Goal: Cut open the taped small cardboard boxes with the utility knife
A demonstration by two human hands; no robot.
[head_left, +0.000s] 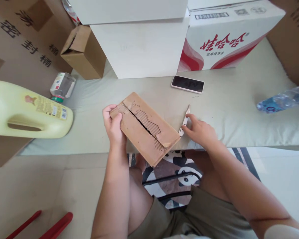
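My left hand (114,124) grips the upper left end of a small brown cardboard box (139,137), thumb on top. The box is tilted, its face torn to bare corrugation along a dark slit between the flaps. Its lower right corner reaches past the table's front edge. To the right of the box, my right hand (199,131) has thumb and fingertips on a white utility knife (185,122), whose tip points away from me. The knife is at the tabletop; whether it is lifted at all I cannot tell.
A phone (188,84) lies beyond the knife. White cartons (142,49) and a red-and-white water carton (219,46) stand at the back. On the left are a yellow jug (27,109), a clear jar (62,85) and an open brown box (86,54); a plastic bottle (281,99) lies right.
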